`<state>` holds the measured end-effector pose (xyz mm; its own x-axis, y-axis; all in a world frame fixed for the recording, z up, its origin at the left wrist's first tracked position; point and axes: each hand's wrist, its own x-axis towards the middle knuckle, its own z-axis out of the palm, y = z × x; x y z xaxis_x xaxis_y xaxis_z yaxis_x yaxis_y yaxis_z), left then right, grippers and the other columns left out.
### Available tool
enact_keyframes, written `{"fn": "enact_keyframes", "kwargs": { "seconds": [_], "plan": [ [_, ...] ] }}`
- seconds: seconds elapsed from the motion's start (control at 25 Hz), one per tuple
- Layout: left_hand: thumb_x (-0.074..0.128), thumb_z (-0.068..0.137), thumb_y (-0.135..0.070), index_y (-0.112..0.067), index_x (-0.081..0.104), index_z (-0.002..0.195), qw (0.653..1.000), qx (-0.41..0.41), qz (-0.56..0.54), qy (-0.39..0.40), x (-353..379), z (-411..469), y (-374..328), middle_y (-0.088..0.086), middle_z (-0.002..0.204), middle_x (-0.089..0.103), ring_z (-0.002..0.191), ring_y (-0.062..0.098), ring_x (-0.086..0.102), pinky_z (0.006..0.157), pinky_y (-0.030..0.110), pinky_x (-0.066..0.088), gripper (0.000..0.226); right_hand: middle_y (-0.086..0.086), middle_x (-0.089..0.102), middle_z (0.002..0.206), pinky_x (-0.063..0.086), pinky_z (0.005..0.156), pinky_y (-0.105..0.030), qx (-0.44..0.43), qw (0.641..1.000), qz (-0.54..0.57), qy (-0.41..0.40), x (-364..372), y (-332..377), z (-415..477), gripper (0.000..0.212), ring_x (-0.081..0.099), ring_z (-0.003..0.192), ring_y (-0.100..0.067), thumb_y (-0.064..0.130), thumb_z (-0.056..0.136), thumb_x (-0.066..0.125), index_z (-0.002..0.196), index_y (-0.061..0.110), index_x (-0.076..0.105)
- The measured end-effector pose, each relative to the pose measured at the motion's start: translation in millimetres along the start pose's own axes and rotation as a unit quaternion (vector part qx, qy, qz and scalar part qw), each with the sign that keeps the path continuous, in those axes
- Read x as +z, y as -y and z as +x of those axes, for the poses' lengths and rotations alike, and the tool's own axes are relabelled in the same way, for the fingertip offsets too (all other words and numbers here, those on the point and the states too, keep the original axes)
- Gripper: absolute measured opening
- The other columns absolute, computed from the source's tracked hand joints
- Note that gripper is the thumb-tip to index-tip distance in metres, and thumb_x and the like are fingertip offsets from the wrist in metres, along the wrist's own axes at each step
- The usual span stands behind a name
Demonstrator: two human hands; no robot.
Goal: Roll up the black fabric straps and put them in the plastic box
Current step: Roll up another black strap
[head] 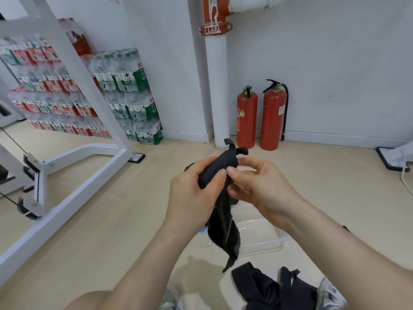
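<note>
Head view, left hand (194,195), right hand (257,184) gripping strap (223,164), box (261,238) beneath, 2 extinguishers (247,117) (273,117) behind

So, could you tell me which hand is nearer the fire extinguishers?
Right. The right hand is straight in front of the fire extinguishers; the left hand is off to their left.

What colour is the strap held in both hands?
The strap is black, with a faint yellowish line on its hanging end; head view.

Bright, even indoor light, soft shadows on the floor (100,220), wide-angle bending at edges.
</note>
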<state>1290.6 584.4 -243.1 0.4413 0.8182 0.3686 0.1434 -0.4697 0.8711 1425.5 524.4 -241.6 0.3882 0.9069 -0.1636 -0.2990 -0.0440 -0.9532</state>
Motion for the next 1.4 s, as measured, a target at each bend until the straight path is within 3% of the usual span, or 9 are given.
{"fn": "enact_keyframes", "kwargs": {
  "seconds": [0.12, 0.24, 0.44, 0.56, 0.64, 0.8, 0.96, 1.2, 1.4],
  "plan": [
    [0.063, 0.087, -0.024, -0.027, 0.065, 0.114, 0.964, 0.155, 0.197, -0.085, 9.8, -5.1, 5.4, -0.021, 0.076, 0.065, 0.072, 0.007, 0.060, 0.065, 0.013, 0.044, 0.028, -0.014, 0.073, 0.081, 0.057, 0.061, -0.026, 0.025, 0.990, 0.141, -0.008, 6.6, -4.9, -7.2, 0.023, 0.073, 0.070, -0.021, 0.009, 0.091, 0.067, 0.111, 0.003, 0.058],
    [0.051, 0.077, -0.023, -0.011, 0.065, 0.122, 0.918, 0.209, 0.331, -0.072, 15.7, -2.6, 15.3, -0.002, 0.083, 0.067, 0.070, 0.016, 0.063, 0.060, 0.021, 0.040, 0.049, -0.011, 0.069, 0.077, 0.055, 0.060, -0.025, 0.037, 0.990, 0.117, 0.072, 14.9, -1.4, -17.9, 0.025, 0.066, 0.065, -0.017, 0.023, 0.094, 0.062, 0.098, -0.001, 0.069],
    [0.074, 0.079, -0.010, -0.030, 0.043, 0.143, 0.992, -0.003, 0.023, 0.125, 17.0, -8.2, -3.6, -0.001, 0.087, 0.059, 0.070, 0.006, 0.051, 0.069, 0.018, 0.047, 0.073, -0.014, 0.063, 0.076, 0.049, 0.064, -0.030, -0.030, 0.999, 0.006, 0.032, -4.0, 4.3, 0.0, 0.022, 0.060, 0.069, -0.023, 0.003, 0.096, 0.051, 0.091, 0.004, 0.073],
    [0.073, 0.080, 0.001, -0.032, 0.062, 0.117, 0.999, -0.009, -0.032, 0.002, -2.7, 7.7, -3.6, -0.006, 0.085, 0.064, 0.071, 0.004, 0.055, 0.068, 0.016, 0.047, 0.051, -0.014, 0.070, 0.088, 0.052, 0.067, -0.030, -0.054, 0.996, -0.001, 0.069, -7.0, 14.2, 4.1, 0.027, 0.064, 0.078, -0.022, 0.000, 0.097, 0.046, 0.099, 0.007, 0.072],
    [0.076, 0.081, -0.009, -0.028, 0.064, 0.115, 0.998, -0.043, -0.050, -0.013, -17.0, 17.1, 0.8, -0.011, 0.093, 0.067, 0.084, 0.002, 0.061, 0.074, 0.015, 0.049, 0.041, -0.009, 0.074, 0.093, 0.056, 0.067, -0.027, -0.058, 0.994, 0.005, 0.095, -11.2, 22.1, 5.1, 0.027, 0.069, 0.083, -0.019, 0.000, 0.096, 0.049, 0.104, 0.010, 0.072],
    [0.071, 0.080, -0.018, -0.014, 0.063, 0.121, 0.948, -0.160, -0.251, 0.114, -15.0, 15.4, 1.5, 0.012, 0.098, 0.075, 0.091, 0.023, 0.073, 0.073, 0.029, 0.055, 0.042, -0.011, 0.075, 0.099, 0.059, 0.077, -0.029, -0.060, 0.993, 0.030, 0.093, -16.5, 21.4, 9.5, 0.030, 0.071, 0.090, -0.022, 0.009, 0.076, 0.068, 0.106, 0.009, 0.072],
    [0.077, 0.078, -0.024, -0.017, 0.062, 0.120, 0.941, -0.147, -0.275, 0.129, -17.8, 15.7, -0.4, 0.005, 0.100, 0.074, 0.091, 0.019, 0.072, 0.069, 0.027, 0.055, 0.044, -0.015, 0.074, 0.103, 0.059, 0.085, -0.043, -0.086, 0.991, -0.043, 0.088, -14.2, 17.1, 7.4, 0.031, 0.071, 0.096, -0.032, 0.002, 0.085, 0.067, 0.114, 0.012, 0.068],
    [0.071, 0.075, -0.027, -0.010, 0.075, 0.096, 0.964, -0.105, -0.242, -0.003, -7.6, 11.0, -7.5, 0.007, 0.091, 0.077, 0.087, 0.021, 0.074, 0.072, 0.028, 0.057, 0.027, -0.005, 0.074, 0.105, 0.058, 0.078, -0.027, -0.065, 0.985, -0.091, 0.133, -8.4, 10.7, -0.2, 0.057, 0.073, 0.097, -0.016, 0.007, 0.088, 0.069, 0.138, 0.026, 0.048],
    [0.072, 0.080, -0.011, -0.011, 0.073, 0.104, 0.977, -0.042, -0.208, -0.030, -12.4, 17.3, -1.2, 0.000, 0.097, 0.077, 0.094, 0.013, 0.071, 0.077, 0.019, 0.053, 0.025, -0.012, 0.076, 0.099, 0.057, 0.078, -0.030, -0.055, 0.991, -0.086, 0.088, -3.8, 2.0, 5.6, 0.021, 0.073, 0.092, -0.021, 0.010, 0.094, 0.062, 0.114, 0.004, 0.067]
  ]
}}
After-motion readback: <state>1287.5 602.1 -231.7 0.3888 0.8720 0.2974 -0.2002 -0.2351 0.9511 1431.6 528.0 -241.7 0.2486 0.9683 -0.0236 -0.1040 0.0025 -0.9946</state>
